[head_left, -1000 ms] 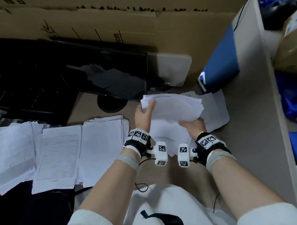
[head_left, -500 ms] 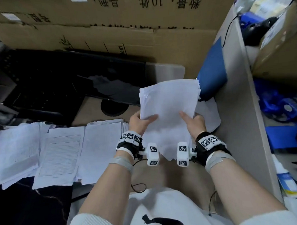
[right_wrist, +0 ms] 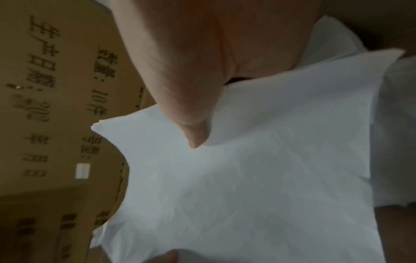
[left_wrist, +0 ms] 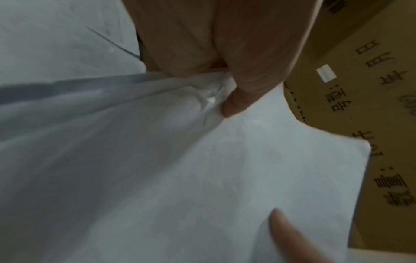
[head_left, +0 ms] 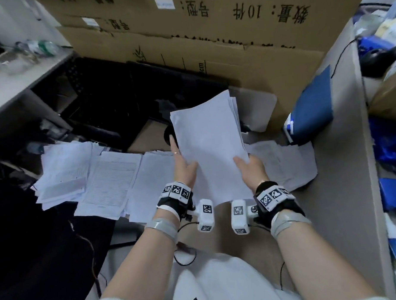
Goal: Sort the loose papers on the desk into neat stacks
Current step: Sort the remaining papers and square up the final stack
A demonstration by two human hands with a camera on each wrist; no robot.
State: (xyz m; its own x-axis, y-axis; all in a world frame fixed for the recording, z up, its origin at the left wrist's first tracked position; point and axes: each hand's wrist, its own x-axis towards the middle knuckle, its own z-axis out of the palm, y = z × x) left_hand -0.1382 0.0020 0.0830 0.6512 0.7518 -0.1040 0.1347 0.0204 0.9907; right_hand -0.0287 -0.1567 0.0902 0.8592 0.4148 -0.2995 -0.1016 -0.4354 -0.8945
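Boxes: big cardboard boxes (head_left: pixel 211 37) wall off the back of the counter (head_left: pixel 217 230).
Counter stacks: three piles lie side by side at the left, the left pile (head_left: pixel 63 172) ragged and fanned, the middle pile (head_left: pixel 108 182) printed side up, the near pile (head_left: pixel 148 180) touching it.
Loose sheets: a few loose sheets (head_left: pixel 282 162) lie flat on the right, just beside a blue folder (head_left: pixel 310 110) that leans on the partition.
Held bundle: the bundle of papers (head_left: pixel 210 149) is up off the counter, between both hands, above the gap between the piles and the loose sheets.
Axis: its long axis runs from the person toward the boxes, far end raised and tipped a little right; the far edges are stepped, not flush.
Left grip: the left hand (head_left: pixel 182 166) pinches the left edge, thumb on top, fingers behind.
Right grip: the right hand (head_left: pixel 251 168) pinches the lower right edge, thumb (right_wrist: pixel 193 131) pressed on the top sheet.
Risk: I judge the lower corner, which sags between the wrists, could crease or shed inner sheets if either pinch slackens; tapping it square while tilted might fan it wider.
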